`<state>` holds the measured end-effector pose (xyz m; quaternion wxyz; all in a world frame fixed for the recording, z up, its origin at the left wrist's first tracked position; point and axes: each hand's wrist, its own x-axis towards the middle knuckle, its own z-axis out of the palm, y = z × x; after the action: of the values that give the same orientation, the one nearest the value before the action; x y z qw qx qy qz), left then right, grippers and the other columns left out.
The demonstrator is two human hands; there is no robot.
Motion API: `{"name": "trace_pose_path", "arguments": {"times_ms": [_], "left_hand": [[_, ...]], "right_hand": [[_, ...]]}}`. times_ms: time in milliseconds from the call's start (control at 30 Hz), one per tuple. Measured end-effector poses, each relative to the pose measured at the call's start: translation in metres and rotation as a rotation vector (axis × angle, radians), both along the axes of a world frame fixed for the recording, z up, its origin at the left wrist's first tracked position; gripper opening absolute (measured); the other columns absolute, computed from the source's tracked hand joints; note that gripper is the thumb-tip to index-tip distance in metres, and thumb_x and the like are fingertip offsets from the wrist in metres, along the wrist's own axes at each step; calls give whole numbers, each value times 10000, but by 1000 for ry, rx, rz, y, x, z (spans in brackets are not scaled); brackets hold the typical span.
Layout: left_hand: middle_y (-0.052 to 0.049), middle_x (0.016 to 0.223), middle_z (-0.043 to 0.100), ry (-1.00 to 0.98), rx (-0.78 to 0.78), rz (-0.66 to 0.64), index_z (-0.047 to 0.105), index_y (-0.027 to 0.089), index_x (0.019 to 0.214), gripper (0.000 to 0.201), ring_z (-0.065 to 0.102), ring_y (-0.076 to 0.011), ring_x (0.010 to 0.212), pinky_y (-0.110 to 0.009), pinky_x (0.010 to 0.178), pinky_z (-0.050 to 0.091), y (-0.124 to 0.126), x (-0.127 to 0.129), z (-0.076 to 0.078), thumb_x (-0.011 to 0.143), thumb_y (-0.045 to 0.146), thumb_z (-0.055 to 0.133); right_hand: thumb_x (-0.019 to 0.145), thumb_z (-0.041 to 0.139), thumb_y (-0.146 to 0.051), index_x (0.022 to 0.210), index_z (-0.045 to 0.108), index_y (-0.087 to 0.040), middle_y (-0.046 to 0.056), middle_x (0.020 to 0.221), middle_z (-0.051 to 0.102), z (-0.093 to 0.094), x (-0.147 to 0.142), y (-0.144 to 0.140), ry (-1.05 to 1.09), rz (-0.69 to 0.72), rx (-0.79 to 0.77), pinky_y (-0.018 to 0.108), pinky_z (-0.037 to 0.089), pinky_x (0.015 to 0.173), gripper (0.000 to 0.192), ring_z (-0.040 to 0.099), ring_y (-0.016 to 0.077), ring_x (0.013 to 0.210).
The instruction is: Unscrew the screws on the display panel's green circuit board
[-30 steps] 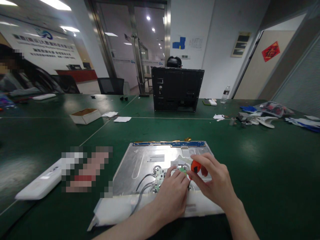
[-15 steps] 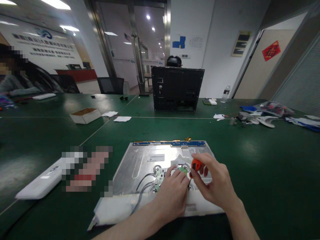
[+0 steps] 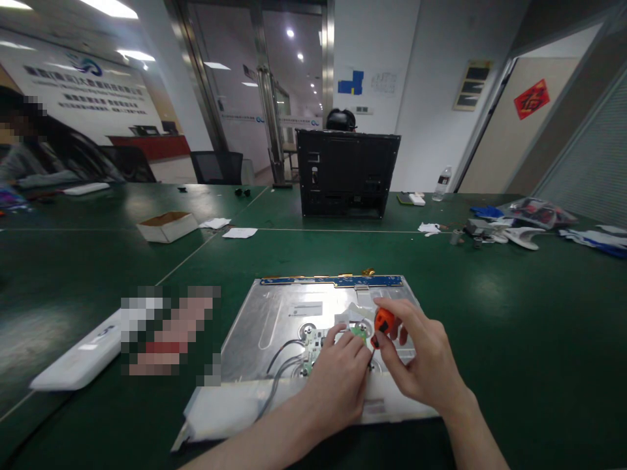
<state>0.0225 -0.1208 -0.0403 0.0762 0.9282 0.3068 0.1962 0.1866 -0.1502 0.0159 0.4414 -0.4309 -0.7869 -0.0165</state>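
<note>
A flat metal-backed display panel (image 3: pixel 274 359) lies on the table before me, with a blue circuit strip (image 3: pixel 337 281) along its far edge. In my right hand (image 3: pixel 424 356) is a screwdriver (image 3: pixel 384 322) with an orange and black handle, gripped by thumb and fingers and tilted, its shaft running down toward the panel. My left hand (image 3: pixel 337 378) rests over a small green circuit board (image 3: pixel 312 346), fingers bent and close together beside the screwdriver's shaft. What its fingertips hold, and the screwdriver's tip, are hidden. Grey cables (image 3: pixel 280 378) run from the board's left side.
A white oblong device (image 3: pixel 81 359) lies left of the panel, beside a blurred-out patch. Further back are an open carton (image 3: pixel 168 227), papers (image 3: pixel 240 233) and a black monitor back (image 3: pixel 349 173). Assorted parts (image 3: pixel 482 230) and a water bottle (image 3: pixel 441 184) are at right. A person (image 3: pixel 29 143) sits far left.
The screwdriver's handle has turned slightly in my right-hand fingers, showing a different black patch. My left hand and the panel have stayed in place.
</note>
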Motion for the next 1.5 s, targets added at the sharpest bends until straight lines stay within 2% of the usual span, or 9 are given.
{"name": "trace_pose_path", "arguments": {"times_ms": [233, 367, 667, 933, 1133, 1367, 1500], "left_hand": [[-74, 1038, 642, -14, 27, -4, 578, 188, 1021, 249, 552, -251, 1031, -479, 1076, 268, 0, -1, -3, 781, 157, 518], [-67, 990, 649, -22, 33, 1, 588, 186, 950, 188, 567, -242, 987, -471, 1072, 278, -1, -1, -4, 778, 150, 520], [-69, 947, 645, 5, 41, -1, 587, 180, 955, 189, 570, -242, 942, -474, 1053, 300, 0, 1, -3, 781, 142, 523], [-84, 1018, 646, 7, 63, -3, 573, 191, 1038, 235, 569, -263, 1014, -497, 1055, 296, 0, 0, -4, 816, 158, 503], [-72, 1022, 651, -6, 40, -1, 580, 185, 1014, 234, 570, -249, 1009, -477, 1078, 277, 0, -1, -4, 792, 144, 519], [-63, 934, 647, 14, 36, 9, 583, 178, 919, 174, 580, -238, 934, -469, 1067, 287, -1, 1, -2, 754, 135, 549], [-64, 965, 648, 20, 33, 8, 582, 180, 961, 199, 576, -240, 966, -469, 1074, 275, -1, 1, -2, 771, 136, 545]], "right_hand": [[887, 564, -196, 1177, 496, -191, 11, 818, 577, -2, 0, 3, -31, -29, 60, 218, 387, 522, 298, 533, 111, 628], [892, 579, -233, 1149, 500, -198, -6, 775, 565, -2, 0, 4, -50, -51, 69, 219, 375, 518, 270, 520, 107, 600], [872, 497, -157, 1229, 463, -163, 49, 908, 601, 4, -1, -1, -10, 11, 16, 249, 427, 575, 359, 536, 128, 662], [889, 555, -198, 1185, 496, -198, 21, 841, 598, -1, 0, 3, -26, -31, 71, 219, 419, 524, 302, 553, 111, 628], [892, 585, -250, 1155, 529, -207, 13, 798, 591, -1, 0, 2, -70, -68, 92, 217, 398, 508, 272, 562, 119, 635], [856, 490, -154, 1263, 473, -171, 72, 984, 637, 3, 0, -1, -20, 8, 29, 265, 469, 586, 408, 584, 145, 692], [866, 494, -141, 1248, 474, -184, 41, 894, 621, 2, 1, 1, -15, 4, 36, 239, 454, 552, 384, 562, 123, 641]]}}
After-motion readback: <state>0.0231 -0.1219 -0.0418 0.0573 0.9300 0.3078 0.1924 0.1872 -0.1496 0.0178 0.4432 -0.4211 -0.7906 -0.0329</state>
